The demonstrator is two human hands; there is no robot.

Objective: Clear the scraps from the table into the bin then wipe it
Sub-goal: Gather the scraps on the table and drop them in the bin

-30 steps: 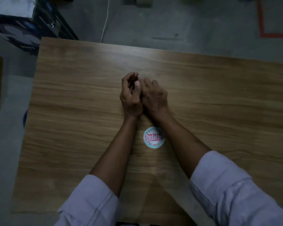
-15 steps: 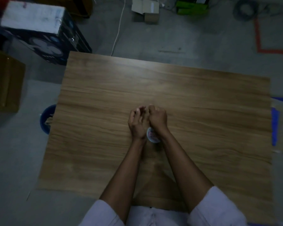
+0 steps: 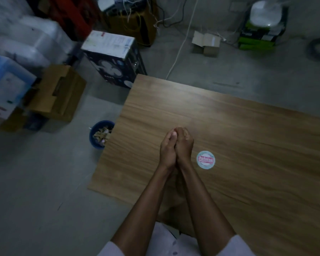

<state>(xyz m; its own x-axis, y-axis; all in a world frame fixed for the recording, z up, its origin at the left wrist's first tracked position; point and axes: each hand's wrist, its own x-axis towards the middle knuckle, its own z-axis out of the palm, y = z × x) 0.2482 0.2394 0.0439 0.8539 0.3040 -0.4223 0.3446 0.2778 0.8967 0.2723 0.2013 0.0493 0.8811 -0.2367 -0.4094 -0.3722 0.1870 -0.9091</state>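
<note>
My left hand [image 3: 167, 150] and my right hand [image 3: 184, 145] are pressed together over the wooden table [image 3: 248, 130], near its left half. Their fingers curl round each other, and a small pale scrap [image 3: 174, 133] shows between the fingertips. Whatever else they enclose is hidden. A blue bin [image 3: 95, 140] stands on the floor just off the table's left edge, with paper scraps inside it. A round white and pink sticker [image 3: 205, 160] lies on the table just right of my right wrist.
Cardboard boxes [image 3: 57, 93] and a dark printed box [image 3: 113, 58] crowd the floor to the far left. A white cable [image 3: 181, 45] runs across the grey floor behind the table. More boxes sit by the back wall.
The view has swung left and up, so the bin and the boxes show in full. My joined hands have moved left of the sticker, toward the table's left edge.
</note>
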